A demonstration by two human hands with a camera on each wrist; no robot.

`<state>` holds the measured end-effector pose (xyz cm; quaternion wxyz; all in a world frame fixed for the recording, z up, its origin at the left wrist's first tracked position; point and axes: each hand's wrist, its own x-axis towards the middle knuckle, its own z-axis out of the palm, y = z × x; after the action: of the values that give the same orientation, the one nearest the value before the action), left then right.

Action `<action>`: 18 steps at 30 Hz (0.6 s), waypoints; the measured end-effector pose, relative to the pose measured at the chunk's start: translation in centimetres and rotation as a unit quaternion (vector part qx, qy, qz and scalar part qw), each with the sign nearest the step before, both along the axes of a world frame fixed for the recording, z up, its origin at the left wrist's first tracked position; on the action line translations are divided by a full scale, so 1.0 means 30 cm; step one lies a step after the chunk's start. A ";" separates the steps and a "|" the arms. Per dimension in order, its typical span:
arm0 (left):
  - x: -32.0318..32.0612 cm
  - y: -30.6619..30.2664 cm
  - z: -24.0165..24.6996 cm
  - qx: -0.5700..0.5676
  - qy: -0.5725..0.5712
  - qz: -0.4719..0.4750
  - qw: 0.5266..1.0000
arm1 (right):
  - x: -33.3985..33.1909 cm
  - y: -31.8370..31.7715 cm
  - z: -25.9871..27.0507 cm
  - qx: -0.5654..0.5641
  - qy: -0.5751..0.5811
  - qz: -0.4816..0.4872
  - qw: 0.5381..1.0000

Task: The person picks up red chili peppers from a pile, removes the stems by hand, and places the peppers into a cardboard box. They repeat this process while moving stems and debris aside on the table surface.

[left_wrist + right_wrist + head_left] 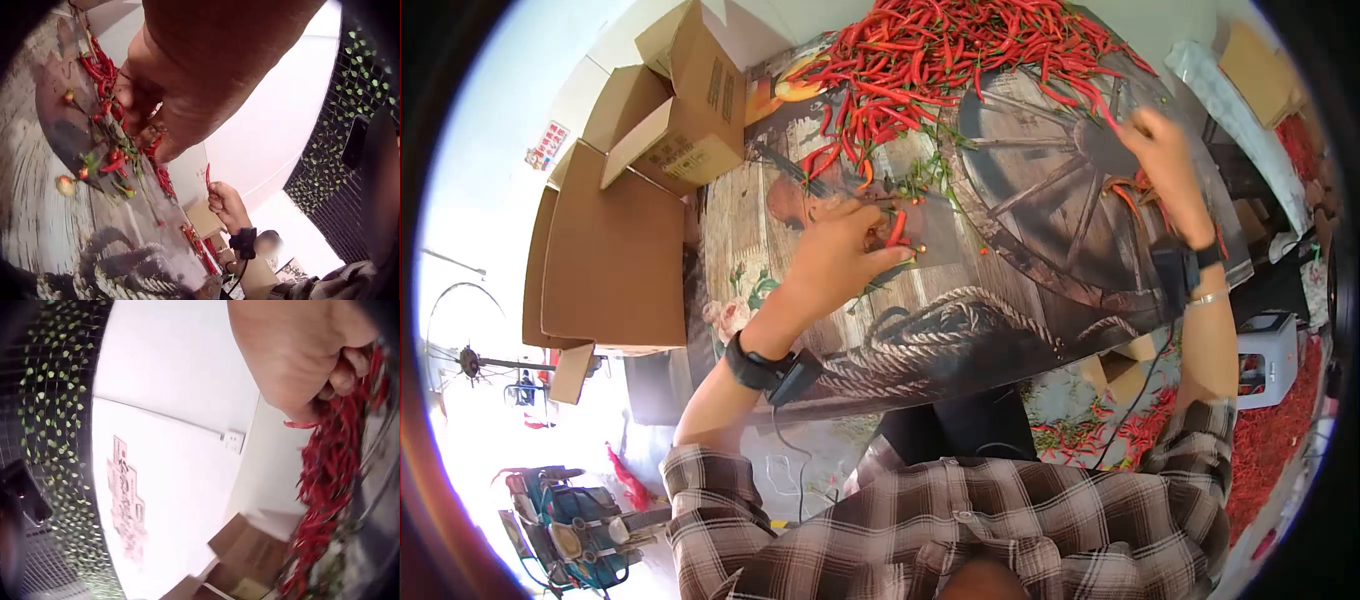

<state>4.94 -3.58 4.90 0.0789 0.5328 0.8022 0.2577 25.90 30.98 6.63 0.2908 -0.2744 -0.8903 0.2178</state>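
Observation:
My right hand point(1165, 165) pinches a red chili pepper point(208, 177), raised over the right part of the table. In the head view that chili points up and left, toward the big chili heap point(940, 50). My left hand point(835, 245) is low over the table's left half, fingers bent and thumb reaching forward. A short red chili point(897, 228) shows right by its fingertips. Its palm side is hidden in the head view, and I cannot tell whether the fingers grip anything. Green stems point(920, 178) and small red chili bits point(114, 164) lie close by.
The table point(1040, 230) has a printed cover with a wheel and rope. Open cardboard boxes point(615, 250) stand at its left edge. Dried-looking chilies point(1128, 195) lie near my right wrist. A grey stool point(1268, 360) and more chilies point(1280, 450) are on the floor at right.

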 end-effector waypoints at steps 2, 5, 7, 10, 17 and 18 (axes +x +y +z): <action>0.000 0.012 -0.028 -0.035 0.042 0.008 0.998 | 0.138 0.038 -0.050 -0.028 -0.042 -0.036 0.998; -0.025 0.004 -0.056 -0.046 -0.028 0.028 0.998 | 0.251 0.040 -0.101 0.041 0.000 -0.050 0.998; -0.032 -0.003 -0.046 -0.021 -0.085 0.045 0.995 | 0.241 -0.035 -0.063 -0.039 0.032 -0.031 0.998; -0.068 -0.016 -0.073 0.032 -0.203 0.052 0.977 | 0.137 -0.139 0.003 -0.174 0.054 0.033 0.983; -0.032 -0.021 -0.036 0.092 -0.388 0.044 0.916 | -0.243 -0.425 -0.016 -0.336 -0.023 0.329 0.882; -0.028 -0.020 -0.037 0.092 -0.384 0.047 0.918 | -0.293 -0.471 -0.037 -0.387 -0.021 0.362 0.847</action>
<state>4.09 -4.17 3.80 0.3188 0.3595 0.7073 0.5186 17.10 16.86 5.52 0.0424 -0.0270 -0.7758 0.6290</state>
